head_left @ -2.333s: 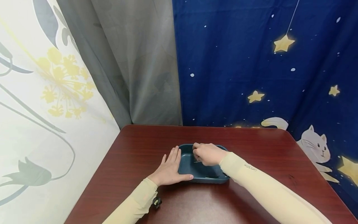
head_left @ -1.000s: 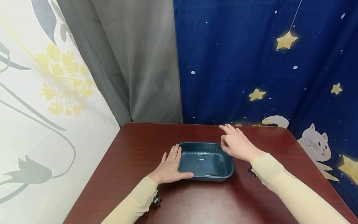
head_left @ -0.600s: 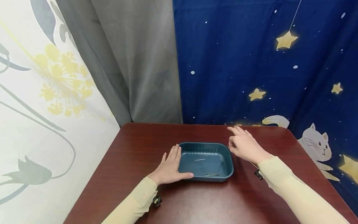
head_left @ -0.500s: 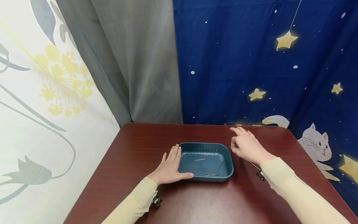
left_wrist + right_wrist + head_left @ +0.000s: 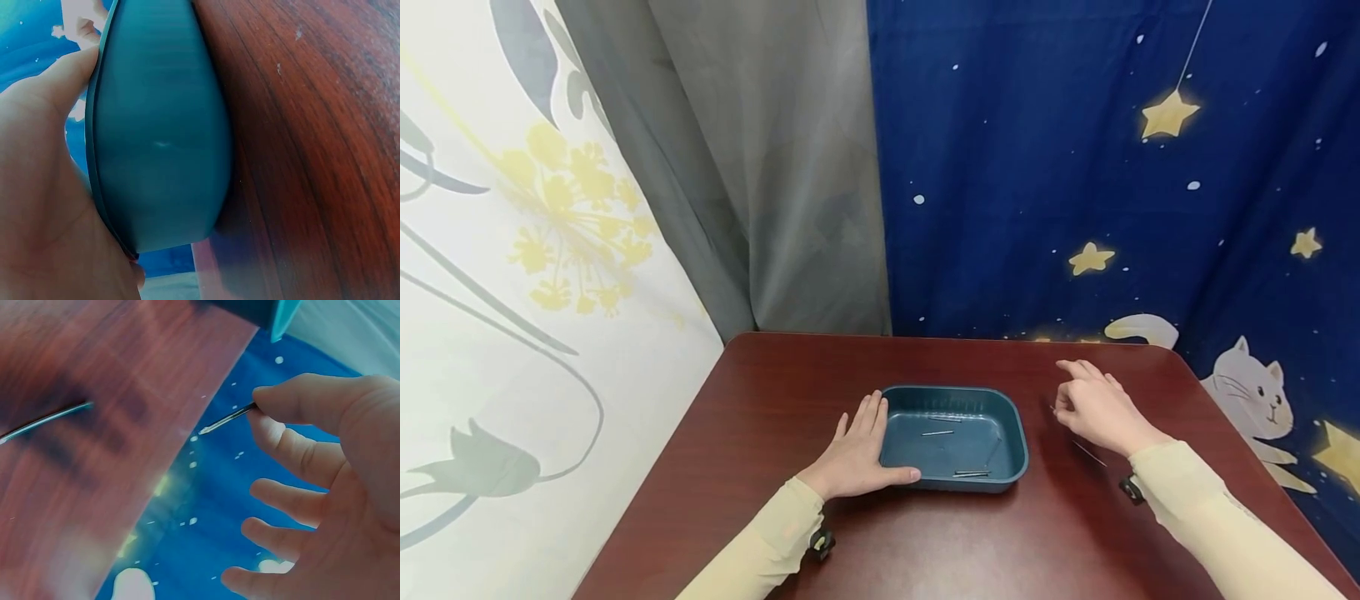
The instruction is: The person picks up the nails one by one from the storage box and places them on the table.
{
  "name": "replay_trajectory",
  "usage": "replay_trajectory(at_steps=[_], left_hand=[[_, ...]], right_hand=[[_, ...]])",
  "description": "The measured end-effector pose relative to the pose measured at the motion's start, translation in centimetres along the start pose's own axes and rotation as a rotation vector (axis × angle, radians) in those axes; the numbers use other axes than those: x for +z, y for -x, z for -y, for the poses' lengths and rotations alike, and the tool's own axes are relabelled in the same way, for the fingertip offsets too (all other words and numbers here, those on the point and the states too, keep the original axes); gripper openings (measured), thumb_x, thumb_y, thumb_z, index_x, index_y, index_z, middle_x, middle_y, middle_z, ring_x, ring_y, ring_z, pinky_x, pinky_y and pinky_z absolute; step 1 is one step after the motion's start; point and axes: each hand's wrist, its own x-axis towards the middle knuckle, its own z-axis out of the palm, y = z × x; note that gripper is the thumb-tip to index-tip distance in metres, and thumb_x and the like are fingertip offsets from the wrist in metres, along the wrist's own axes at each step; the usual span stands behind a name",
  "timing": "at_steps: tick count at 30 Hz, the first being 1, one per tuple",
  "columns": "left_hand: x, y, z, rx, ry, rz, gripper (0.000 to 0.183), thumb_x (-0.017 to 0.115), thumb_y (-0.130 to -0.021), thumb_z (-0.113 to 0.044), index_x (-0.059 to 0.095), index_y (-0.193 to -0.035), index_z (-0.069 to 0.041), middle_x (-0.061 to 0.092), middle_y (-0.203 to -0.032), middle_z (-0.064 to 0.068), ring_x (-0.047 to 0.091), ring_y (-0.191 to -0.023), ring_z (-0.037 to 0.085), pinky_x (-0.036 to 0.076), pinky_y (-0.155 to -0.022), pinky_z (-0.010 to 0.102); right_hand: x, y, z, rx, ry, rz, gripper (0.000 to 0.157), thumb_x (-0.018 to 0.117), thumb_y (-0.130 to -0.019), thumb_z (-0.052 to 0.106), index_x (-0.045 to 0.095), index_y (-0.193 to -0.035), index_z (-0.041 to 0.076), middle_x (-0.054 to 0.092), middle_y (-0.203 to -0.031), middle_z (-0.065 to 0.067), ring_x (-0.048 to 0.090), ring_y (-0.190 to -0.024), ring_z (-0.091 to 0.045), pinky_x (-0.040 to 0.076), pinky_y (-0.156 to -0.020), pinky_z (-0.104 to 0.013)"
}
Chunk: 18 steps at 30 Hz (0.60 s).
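My left hand point(image 5: 853, 454) lies with straight, spread fingers on the left rim of a dark teal plastic tray point(image 5: 1018, 433); its thumb rests along the near rim. Several thin metal nails lie in the tray, among them one nail point(image 5: 937, 432) near the middle and another point(image 5: 972, 474) by the near wall. Right of the tray, my right hand point(image 5: 1101, 412) is raised over the table. Thumb and index finger pinch a nail point(image 5: 225, 420), its pointed tip sticking out, the other fingers spread. Below that hand a single nail point(image 5: 1088, 452) lies on the table.
The dark red wooden table point(image 5: 805, 375) has rounded far corners. A grey curtain point(image 5: 790, 167) and a blue star-patterned curtain point(image 5: 1000, 167) hang behind it. A white patterned wall or cloth point(image 5: 490, 350) stands along the left side.
My right hand has come out of the tray with a nail, passed over its right rim and moved right and nearer over the table. My left hand has stayed on the rim.
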Motion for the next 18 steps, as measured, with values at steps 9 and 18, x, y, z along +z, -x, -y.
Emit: replay_trajectory(at_steps=[9, 18], left_hand=[[-0.1, 0.1, 0.1, 0.011, 0.011, -0.011, 0.121, 0.037, -0.063, -0.088, 0.005, -0.148, -0.007, -0.010, -0.154, 0.001, -0.002, -0.141, 0.023, 0.011, -0.107, 0.057], [0.0, 0.1, 0.1, 0.007, 0.010, 0.000, 0.121, 0.035, -0.063, -0.089, 0.003, -0.148, -0.008, -0.013, -0.153, 0.000, -0.002, -0.141, 0.023, 0.011, -0.107, 0.057]], right_hand=[[1.5, 1.6, -1.8, 0.056, -0.018, 0.050, 0.026, 0.065, -0.072, 0.013, 0.054, -0.052, 0.026, 0.045, -0.132, -0.020, 0.034, -0.124, -0.039, 0.023, -0.087, -0.072], [3.8, 2.6, -3.1, 0.057, -0.006, 0.092, 0.032, 0.068, -0.073, 0.018, 0.049, -0.049, 0.025, 0.053, -0.123, -0.019, 0.045, -0.113, -0.038, 0.040, -0.066, -0.051]])
